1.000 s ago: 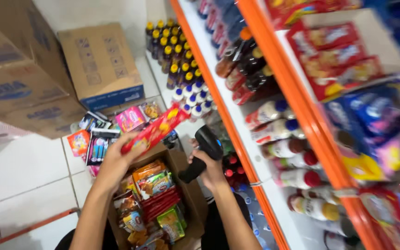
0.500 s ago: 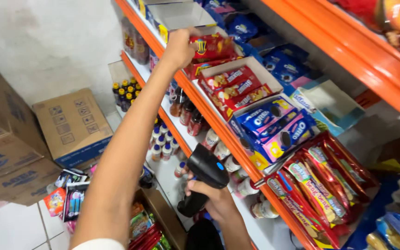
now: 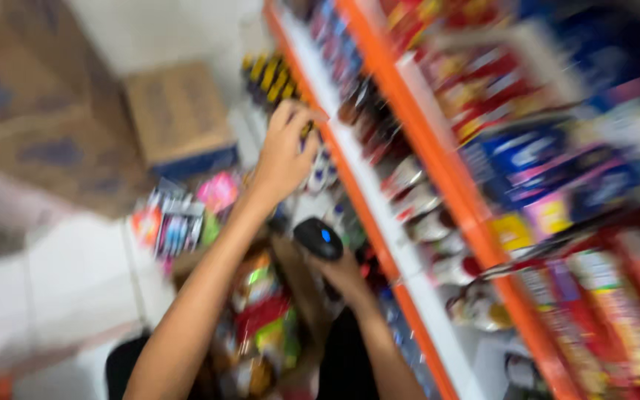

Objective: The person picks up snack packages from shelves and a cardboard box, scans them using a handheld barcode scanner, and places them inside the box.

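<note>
The whole view is blurred by motion. My left hand is raised in front of the lower orange shelf edge, fingers loosely bent, and no packet shows in it. My right hand sits lower and grips a black handheld scanner with a small blue light on top. Beneath both arms is an open cardboard box filled with colourful snack packets.
Orange-edged shelves with red and blue snack packs and bottles run along the right. Dark bottles with yellow caps stand at the back. Brown cardboard boxes are stacked on the left, and loose packets lie on the white tiled floor.
My left hand has come down from the upper shelf without the red snack packet it held there. The view has swung back down towards the box. The scanner stays in my right hand.
</note>
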